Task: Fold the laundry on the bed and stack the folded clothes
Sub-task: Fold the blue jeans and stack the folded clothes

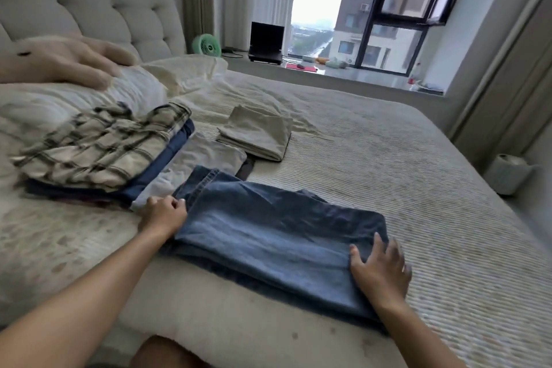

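A pair of blue jeans lies folded lengthwise across the bed in front of me. My left hand pinches the hem end of the jeans at their left. My right hand presses flat with spread fingers on the right end. To the left stands a stack topped by a plaid shirt over a dark blue garment. A light grey garment lies beside the stack. Farther back sits a folded beige garment.
A plush toy rests on the pillows by the tufted headboard. A green fan and a laptop stand on the window ledge. A small white bin sits on the floor to the right.
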